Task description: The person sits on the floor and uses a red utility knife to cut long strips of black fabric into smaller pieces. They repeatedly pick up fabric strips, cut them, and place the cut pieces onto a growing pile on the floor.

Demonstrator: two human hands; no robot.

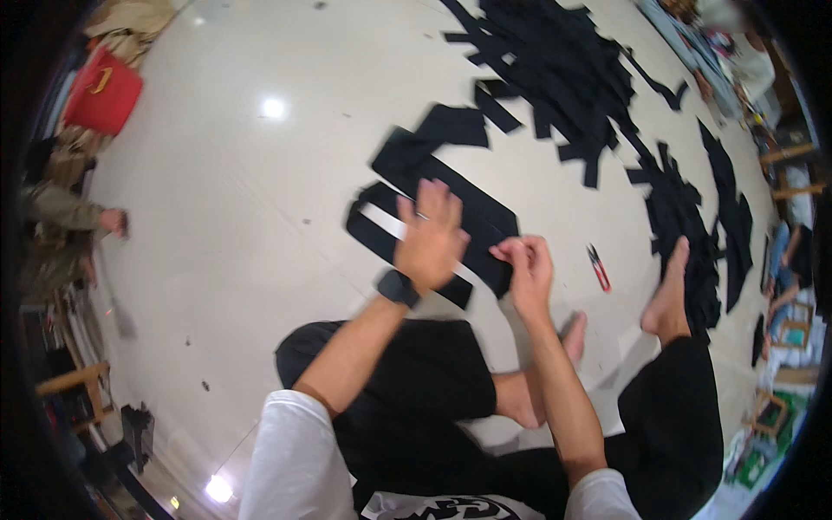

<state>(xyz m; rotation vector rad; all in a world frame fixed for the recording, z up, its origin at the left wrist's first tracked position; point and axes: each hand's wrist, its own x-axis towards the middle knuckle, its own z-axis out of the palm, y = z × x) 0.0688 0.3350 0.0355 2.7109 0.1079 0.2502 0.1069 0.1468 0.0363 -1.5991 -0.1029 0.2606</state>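
Observation:
On the pale floor before me lies a long piece of black fabric (472, 198), its far end bending off to the right. My left hand (431, 238), with a dark watch on its wrist, is over this piece, palm down and fingers extended. Its outline is slightly blurred. Thumb and fingertips of my right hand (530, 273) pinch the fabric's right edge near its close end. Alongside on the left, a narrower black strip (368, 236) lies at a slant, partly hidden by my left hand. Red-handled thread snips (600, 270) rest on the floor right of my right hand.
A large heap of black fabric strips (563, 69) spreads at the far right. Another pile (676, 217) runs down beside my bare foot (667, 295). At far left stand a red bucket (104, 91) and another person's hand (113, 222). Wooden frames and more people line the right rim.

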